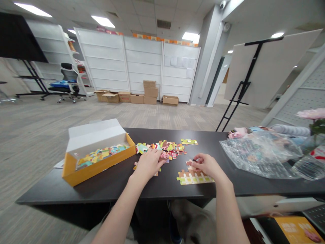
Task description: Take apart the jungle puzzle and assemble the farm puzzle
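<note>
My left hand [148, 164] rests over a loose pile of puzzle pieces [175, 147], palm down, with its thumb apart from the fingers. Part of the pile is hidden under it. My right hand [207, 165] pinches a brown puzzle piece [189, 164] at the upper edge of a joined puzzle section [194, 179]. That section shows a white fence on green below brown. Whether the pinched piece is locked in, I cannot tell. Farther back lies a small joined green-yellow puzzle strip [189, 141].
An orange box [101, 168] with its white lid raised stands at left, holding more pieces. Crumpled clear plastic wrap [259, 156] covers the table's right side, near a pink flower [312, 114]. The black table's [162, 189] front edge is close to my body.
</note>
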The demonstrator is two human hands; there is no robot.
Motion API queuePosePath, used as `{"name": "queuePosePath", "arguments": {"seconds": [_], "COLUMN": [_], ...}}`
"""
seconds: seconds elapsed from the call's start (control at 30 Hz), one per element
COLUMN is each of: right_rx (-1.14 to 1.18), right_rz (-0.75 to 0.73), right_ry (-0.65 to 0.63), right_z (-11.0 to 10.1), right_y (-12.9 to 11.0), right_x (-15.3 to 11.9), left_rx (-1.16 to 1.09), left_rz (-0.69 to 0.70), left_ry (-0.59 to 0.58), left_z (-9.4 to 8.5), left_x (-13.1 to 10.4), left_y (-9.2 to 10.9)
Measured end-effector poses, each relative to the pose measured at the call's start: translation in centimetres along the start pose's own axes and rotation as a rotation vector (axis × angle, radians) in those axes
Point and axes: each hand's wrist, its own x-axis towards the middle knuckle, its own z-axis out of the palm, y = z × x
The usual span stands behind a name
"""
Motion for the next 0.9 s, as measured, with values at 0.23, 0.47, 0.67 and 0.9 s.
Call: {"name": "queuePosePath", "arguments": {"seconds": [0.23, 0.47, 0.67, 0.9], "right_rx": [-0.037, -0.104, -0.122, -0.133], "right_rz": [-0.017, 0.026, 0.014, 0.013], "right_ry": [0.046, 0.096, 0.106, 0.109], "right_z": [-0.4, -1.3, -1.4, -1.5], "right_y": [1.1, 1.1, 1.4, 1.4], "right_x": [0.5, 0.1, 0.1, 0.2], "left_rx": [-0.092, -0.339, -0.348, -0.339], "left_rz": [0.054, 0.271, 0.291, 0.262], "left_ry": [0.045, -0.074, -0.109, -0.096], "left_z": [-0.7, -1.2, -1.0, -1.8], "left_x": [-0.5, -4.0, -5.0, -5.4], "left_y": [0.2, 3.3, 2.8, 0.7]}}
